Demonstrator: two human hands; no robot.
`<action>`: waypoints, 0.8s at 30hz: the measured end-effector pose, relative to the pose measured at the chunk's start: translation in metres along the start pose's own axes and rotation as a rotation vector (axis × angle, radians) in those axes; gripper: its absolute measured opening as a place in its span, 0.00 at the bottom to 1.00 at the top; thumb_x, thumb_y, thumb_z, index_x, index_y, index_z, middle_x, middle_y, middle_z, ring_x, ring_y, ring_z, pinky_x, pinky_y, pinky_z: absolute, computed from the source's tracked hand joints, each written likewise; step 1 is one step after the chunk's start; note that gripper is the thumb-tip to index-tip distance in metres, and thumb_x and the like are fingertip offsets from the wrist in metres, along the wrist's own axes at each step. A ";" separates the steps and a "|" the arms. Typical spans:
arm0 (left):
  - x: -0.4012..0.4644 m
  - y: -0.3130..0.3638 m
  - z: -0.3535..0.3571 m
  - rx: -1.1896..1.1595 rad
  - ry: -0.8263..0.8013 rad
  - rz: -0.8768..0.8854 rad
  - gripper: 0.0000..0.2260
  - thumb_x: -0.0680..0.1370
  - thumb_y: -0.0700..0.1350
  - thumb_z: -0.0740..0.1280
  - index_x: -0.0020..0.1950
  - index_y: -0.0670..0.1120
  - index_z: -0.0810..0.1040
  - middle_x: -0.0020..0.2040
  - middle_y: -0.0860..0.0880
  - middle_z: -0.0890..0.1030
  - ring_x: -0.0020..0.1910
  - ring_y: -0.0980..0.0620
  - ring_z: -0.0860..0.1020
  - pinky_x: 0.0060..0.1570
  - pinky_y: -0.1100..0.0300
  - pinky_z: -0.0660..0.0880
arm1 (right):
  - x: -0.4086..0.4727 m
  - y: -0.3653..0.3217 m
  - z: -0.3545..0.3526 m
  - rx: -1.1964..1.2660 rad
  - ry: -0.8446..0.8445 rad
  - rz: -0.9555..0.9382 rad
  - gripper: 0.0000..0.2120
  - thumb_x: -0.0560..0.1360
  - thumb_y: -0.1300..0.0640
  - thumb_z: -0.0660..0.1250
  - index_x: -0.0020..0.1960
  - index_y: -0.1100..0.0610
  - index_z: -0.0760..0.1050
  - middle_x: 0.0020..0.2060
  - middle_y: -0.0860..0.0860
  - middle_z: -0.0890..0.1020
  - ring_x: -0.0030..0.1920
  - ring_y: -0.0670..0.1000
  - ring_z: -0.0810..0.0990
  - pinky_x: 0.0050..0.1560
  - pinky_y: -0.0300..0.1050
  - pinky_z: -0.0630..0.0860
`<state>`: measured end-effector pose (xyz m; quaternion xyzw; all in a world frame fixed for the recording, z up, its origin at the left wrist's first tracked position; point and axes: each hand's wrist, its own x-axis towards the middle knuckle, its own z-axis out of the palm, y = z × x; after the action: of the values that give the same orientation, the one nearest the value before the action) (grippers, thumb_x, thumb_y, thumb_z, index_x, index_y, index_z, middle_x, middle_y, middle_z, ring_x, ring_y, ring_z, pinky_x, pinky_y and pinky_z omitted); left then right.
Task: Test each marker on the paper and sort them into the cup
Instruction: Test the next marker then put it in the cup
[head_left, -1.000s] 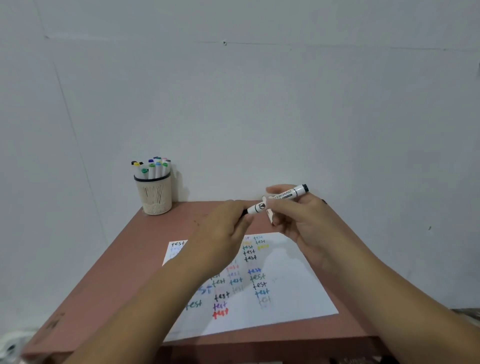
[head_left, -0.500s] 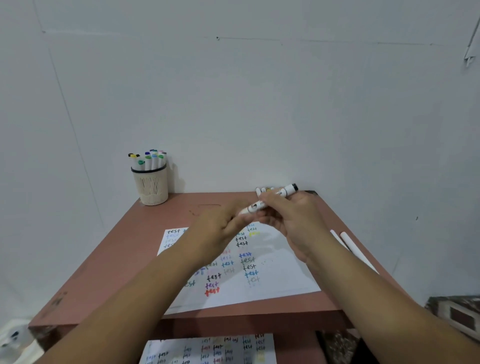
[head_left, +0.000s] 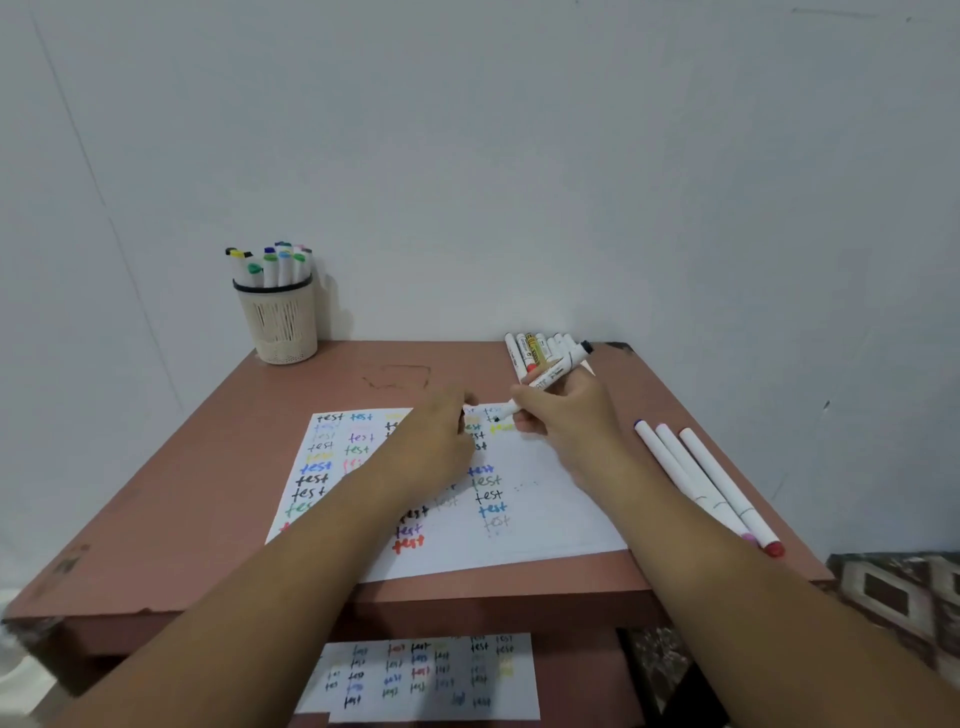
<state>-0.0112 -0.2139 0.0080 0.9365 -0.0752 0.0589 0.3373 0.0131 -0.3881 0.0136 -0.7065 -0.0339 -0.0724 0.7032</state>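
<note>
**Right hand clamped on an uncapped marker over the paper**

Your right hand (head_left: 563, 415) is closed around a white marker (head_left: 550, 376), its dark tip pointing down toward the sheet at about 8 o'clock from your knuckles and its black rear end sticking up toward 2 o'clock; whether the tip touches the sheet cannot be told. Your left hand (head_left: 434, 441) sits just beside it at 9 o'clock, fingers curled together over something dark and small that is too hidden to name.

Largest first: the reddish-brown table (head_left: 197, 467) fills the lower middle of the view, backed by a plain white wall (head_left: 519, 156); the paper (head_left: 545, 530) lies at its centre beneath both of your forearms, covered in rows of the word "test" in many colours; a second written sheet (head_left: 431, 675) lies on a lower shelf at 6 o'clock. The cup (head_left: 278, 325), a pale mesh one with a dark rim, stands upright in the table's 10 o'clock corner, well apart from your hands, holding a bunch of markers (head_left: 270, 262) with coloured caps up. Three white pens (head_left: 701, 478) lie side by side on the table at 3 o'clock, just beside the paper's edge; a cluster of loose markers (head_left: 530, 351) rests at 1 o'clock, right behind your right hand.
</note>
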 end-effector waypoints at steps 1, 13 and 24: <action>0.001 -0.002 0.002 0.011 0.006 0.018 0.20 0.77 0.37 0.58 0.67 0.52 0.69 0.48 0.51 0.73 0.42 0.55 0.73 0.37 0.57 0.67 | 0.001 0.004 0.000 -0.033 -0.001 0.005 0.05 0.74 0.66 0.74 0.47 0.60 0.79 0.36 0.55 0.82 0.34 0.53 0.80 0.42 0.52 0.82; 0.003 -0.012 0.010 0.040 0.093 0.107 0.14 0.81 0.39 0.55 0.64 0.51 0.70 0.47 0.51 0.75 0.43 0.55 0.73 0.39 0.58 0.69 | 0.007 0.017 -0.001 -0.214 -0.045 -0.031 0.04 0.74 0.63 0.73 0.45 0.58 0.78 0.32 0.50 0.83 0.32 0.49 0.80 0.38 0.48 0.80; 0.005 -0.016 0.011 0.020 0.154 0.118 0.12 0.83 0.41 0.58 0.65 0.52 0.71 0.52 0.52 0.77 0.48 0.54 0.75 0.44 0.59 0.70 | 0.008 0.019 -0.002 -0.263 0.024 -0.049 0.05 0.73 0.57 0.74 0.42 0.51 0.79 0.32 0.46 0.84 0.32 0.47 0.81 0.45 0.56 0.83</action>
<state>-0.0027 -0.2097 -0.0096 0.9265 -0.1035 0.1512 0.3286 0.0236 -0.3910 -0.0043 -0.7906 -0.0328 -0.1017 0.6030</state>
